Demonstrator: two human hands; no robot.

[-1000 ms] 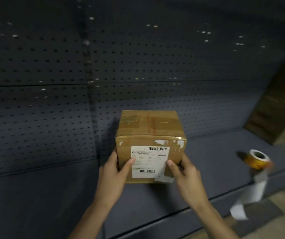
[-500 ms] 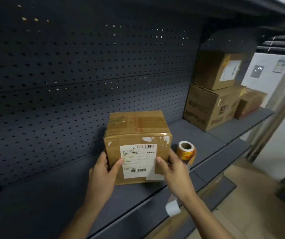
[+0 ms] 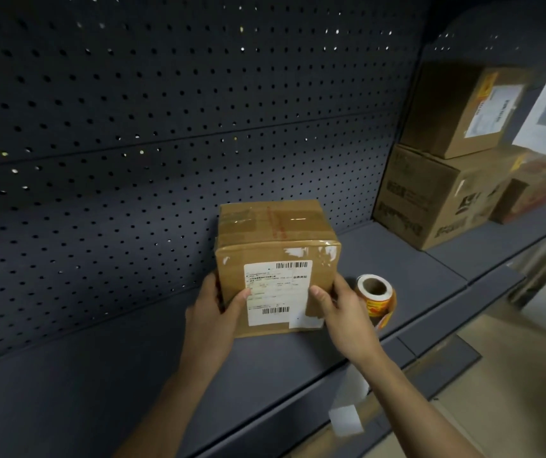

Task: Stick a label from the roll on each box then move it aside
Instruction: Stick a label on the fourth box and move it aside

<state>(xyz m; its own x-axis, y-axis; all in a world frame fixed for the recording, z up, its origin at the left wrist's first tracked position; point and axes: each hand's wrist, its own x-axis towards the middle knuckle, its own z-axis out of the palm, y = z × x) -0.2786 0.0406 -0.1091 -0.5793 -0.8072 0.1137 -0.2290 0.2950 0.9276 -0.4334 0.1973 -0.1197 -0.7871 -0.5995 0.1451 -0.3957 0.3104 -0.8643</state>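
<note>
A taped brown cardboard box (image 3: 271, 233) with a white shipping label (image 3: 278, 292) on its front face stands on the dark grey shelf (image 3: 132, 375). My left hand (image 3: 213, 312) grips its left front edge, thumb on the label. My right hand (image 3: 341, 309) holds its right front edge, thumb beside the label. The label roll (image 3: 375, 292), yellow and red with a cardboard core, lies on the shelf just right of my right hand. Its white backing strip (image 3: 346, 418) hangs down over the shelf's front edge.
A dark perforated back panel (image 3: 165, 127) rises behind the box. Stacked cardboard boxes (image 3: 443, 193) stand at the shelf's right end, the top one (image 3: 463, 107) carrying a label, with another box (image 3: 535, 190) beside them. A light floor (image 3: 512, 408) lies below right.
The view has swung to the right, bringing the stacked boxes into sight. The box and both hands keep the same grip; the roll now sits close by my right hand.
</note>
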